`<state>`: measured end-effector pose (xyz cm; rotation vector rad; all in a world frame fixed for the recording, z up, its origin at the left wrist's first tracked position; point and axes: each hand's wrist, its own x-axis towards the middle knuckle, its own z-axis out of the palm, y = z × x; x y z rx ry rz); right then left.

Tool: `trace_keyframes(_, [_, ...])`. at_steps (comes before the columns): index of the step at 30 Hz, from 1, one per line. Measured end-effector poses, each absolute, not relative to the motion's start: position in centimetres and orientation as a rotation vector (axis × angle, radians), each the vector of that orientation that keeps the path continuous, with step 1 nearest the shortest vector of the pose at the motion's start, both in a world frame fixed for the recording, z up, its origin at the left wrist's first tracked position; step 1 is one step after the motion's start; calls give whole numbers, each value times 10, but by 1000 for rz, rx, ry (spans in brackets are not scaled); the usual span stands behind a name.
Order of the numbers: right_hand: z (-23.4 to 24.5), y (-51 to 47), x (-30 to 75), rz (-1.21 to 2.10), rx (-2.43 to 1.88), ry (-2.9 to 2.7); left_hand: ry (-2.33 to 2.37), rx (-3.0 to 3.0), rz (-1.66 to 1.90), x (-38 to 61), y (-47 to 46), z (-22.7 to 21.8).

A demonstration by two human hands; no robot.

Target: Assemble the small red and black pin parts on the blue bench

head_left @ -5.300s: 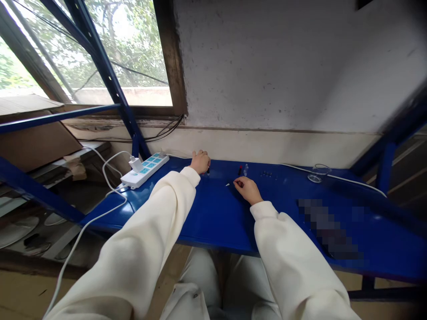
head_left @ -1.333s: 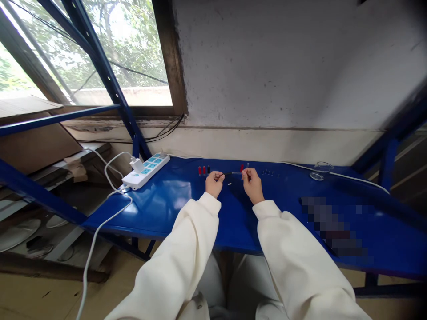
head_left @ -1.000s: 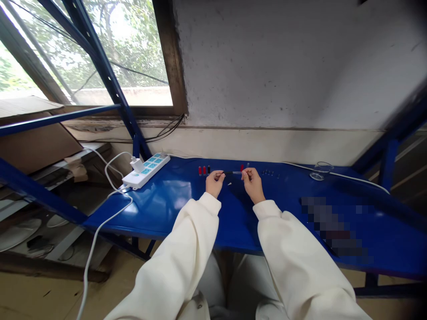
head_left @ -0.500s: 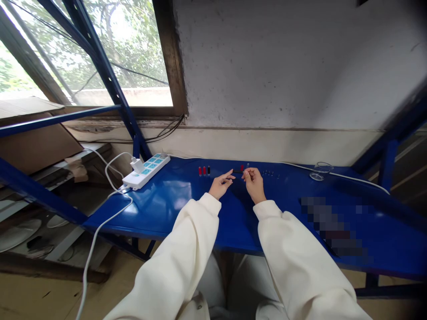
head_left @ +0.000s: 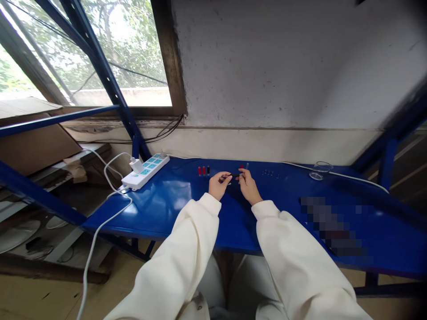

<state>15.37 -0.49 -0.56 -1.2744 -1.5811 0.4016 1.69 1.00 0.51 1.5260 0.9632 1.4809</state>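
Observation:
Over the blue table [head_left: 160,218], both my hands grip one thin dark stick-like piece [head_left: 235,175], held roughly level. My left hand [head_left: 218,184] pinches its left end between thumb and fingers. At its right end are the closed fingertips of my right hand [head_left: 249,184]. The piece is too small to name, and the fingers hide its ends. Behind the left hand stand two small red cylinders [head_left: 201,170] and a black one [head_left: 208,170]. Just beyond the right hand are another red piece [head_left: 241,167] and a small clear one [head_left: 247,166].
Several tiny metal-looking parts [head_left: 267,172] lie right of my hands. Farther right is a clear round container [head_left: 316,176] by a white cable. A white power strip [head_left: 146,171] with a plug sits at the left. A blurred-out dark object [head_left: 333,231] lies at the right front.
My left hand's fingers have closed onto the dark piece's left end. My right hand has shifted slightly left, bringing the hands closer together.

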Motion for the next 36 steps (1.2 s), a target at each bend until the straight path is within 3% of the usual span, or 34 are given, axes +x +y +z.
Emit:
trace_keyframes(20, [-5,-10,153,339,-1302,-1688,1058,1993,1459,15,10,12])
trace_keyframes(30, [-6,-6,155,303,-1306,-1719,1319,2761,691,-13,62,109])
trace_keyframes(36, [-5,-7,156,306,-1332,-1762,1459,2821,357,-26,86,99])
